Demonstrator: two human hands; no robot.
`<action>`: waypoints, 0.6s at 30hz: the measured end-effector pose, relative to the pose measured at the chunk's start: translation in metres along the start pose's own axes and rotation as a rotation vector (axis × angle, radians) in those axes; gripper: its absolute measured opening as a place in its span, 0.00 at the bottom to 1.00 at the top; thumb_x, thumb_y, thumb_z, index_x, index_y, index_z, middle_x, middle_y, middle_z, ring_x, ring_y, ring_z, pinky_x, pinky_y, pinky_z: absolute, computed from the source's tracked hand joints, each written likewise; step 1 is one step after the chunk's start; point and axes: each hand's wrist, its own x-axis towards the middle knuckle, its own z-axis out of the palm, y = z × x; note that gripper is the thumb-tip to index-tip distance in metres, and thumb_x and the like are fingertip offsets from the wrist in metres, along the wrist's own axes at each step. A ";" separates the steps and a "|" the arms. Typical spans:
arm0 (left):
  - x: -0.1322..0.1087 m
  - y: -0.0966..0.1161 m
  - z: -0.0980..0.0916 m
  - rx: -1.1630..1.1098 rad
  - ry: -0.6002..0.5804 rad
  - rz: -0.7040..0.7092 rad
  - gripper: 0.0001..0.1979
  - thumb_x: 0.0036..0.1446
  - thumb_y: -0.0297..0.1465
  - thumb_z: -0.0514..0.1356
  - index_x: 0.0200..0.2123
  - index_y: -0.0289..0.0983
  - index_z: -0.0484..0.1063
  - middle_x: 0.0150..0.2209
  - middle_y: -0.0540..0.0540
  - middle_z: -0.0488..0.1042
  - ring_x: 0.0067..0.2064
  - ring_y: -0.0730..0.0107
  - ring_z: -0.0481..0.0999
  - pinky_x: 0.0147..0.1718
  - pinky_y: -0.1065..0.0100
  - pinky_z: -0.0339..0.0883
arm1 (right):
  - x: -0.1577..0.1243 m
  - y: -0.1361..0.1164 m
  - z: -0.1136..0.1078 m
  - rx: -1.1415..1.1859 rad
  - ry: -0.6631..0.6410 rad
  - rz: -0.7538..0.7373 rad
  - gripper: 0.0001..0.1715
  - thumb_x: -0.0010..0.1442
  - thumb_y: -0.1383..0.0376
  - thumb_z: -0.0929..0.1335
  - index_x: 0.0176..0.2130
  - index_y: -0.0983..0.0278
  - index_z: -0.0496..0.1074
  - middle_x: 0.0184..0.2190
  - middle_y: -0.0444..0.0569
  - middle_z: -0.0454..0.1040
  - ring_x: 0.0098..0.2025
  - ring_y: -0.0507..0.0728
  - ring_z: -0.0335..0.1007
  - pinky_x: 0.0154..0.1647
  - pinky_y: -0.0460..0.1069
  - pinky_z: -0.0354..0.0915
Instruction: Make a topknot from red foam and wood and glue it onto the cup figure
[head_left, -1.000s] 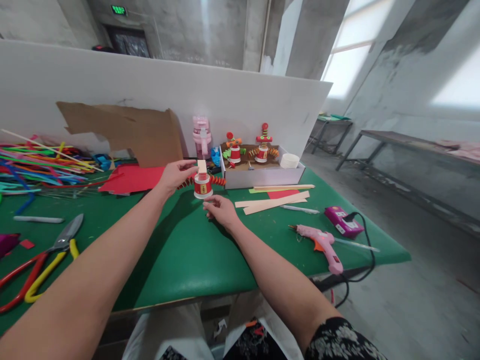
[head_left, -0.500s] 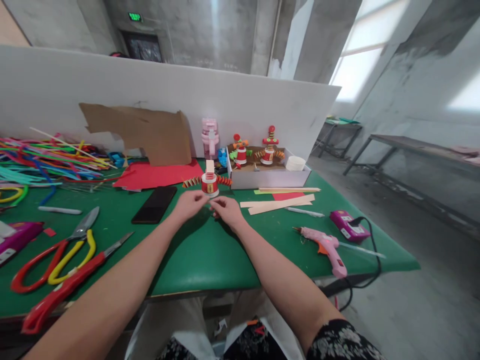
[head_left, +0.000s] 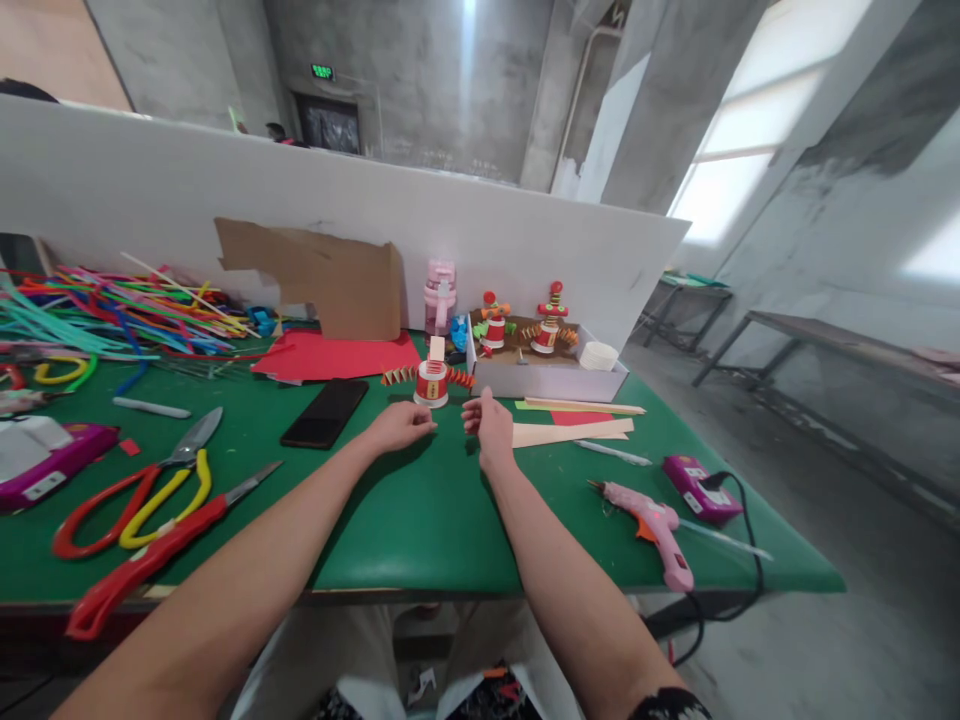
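Observation:
A small red-and-white craft figure [head_left: 432,381] with a wooden block on top and orange accordion-paper arms stands on the green table [head_left: 420,520]. My left hand [head_left: 399,427] rests on the table just in front of it, fingers loosely curled, holding nothing that I can see. My right hand [head_left: 489,423] is raised beside the figure on its right, fingers apart and empty. Neither hand touches the figure.
A black phone [head_left: 325,412] lies left of my hands. Scissors and shears [head_left: 142,500] lie at the near left, coloured pipe cleaners [head_left: 112,310] behind. A white box [head_left: 551,375] holds two finished figures. Wooden strips [head_left: 574,430], a pink glue gun [head_left: 649,515] and cardboard [head_left: 322,275] are around.
My left hand left the figure's top and came down to the table in front of it. My right hand lifted and opened beside it. The view shifted left.

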 end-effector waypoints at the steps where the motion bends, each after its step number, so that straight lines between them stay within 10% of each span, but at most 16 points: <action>1: 0.000 0.000 -0.001 -0.001 -0.010 0.006 0.15 0.51 0.42 0.57 0.21 0.38 0.68 0.22 0.50 0.71 0.27 0.69 0.67 0.28 0.69 0.54 | 0.001 -0.003 -0.002 0.023 0.035 0.018 0.33 0.59 0.41 0.64 0.20 0.65 0.69 0.15 0.43 0.68 0.15 0.47 0.59 0.17 0.43 0.57; 18: -0.005 0.016 -0.001 0.045 -0.052 -0.015 0.12 0.55 0.38 0.56 0.23 0.39 0.69 0.22 0.50 0.71 0.27 0.67 0.68 0.27 0.69 0.53 | -0.001 0.001 -0.001 -0.092 0.068 -0.069 0.37 0.54 0.36 0.64 0.18 0.64 0.70 0.14 0.44 0.67 0.14 0.49 0.58 0.17 0.45 0.55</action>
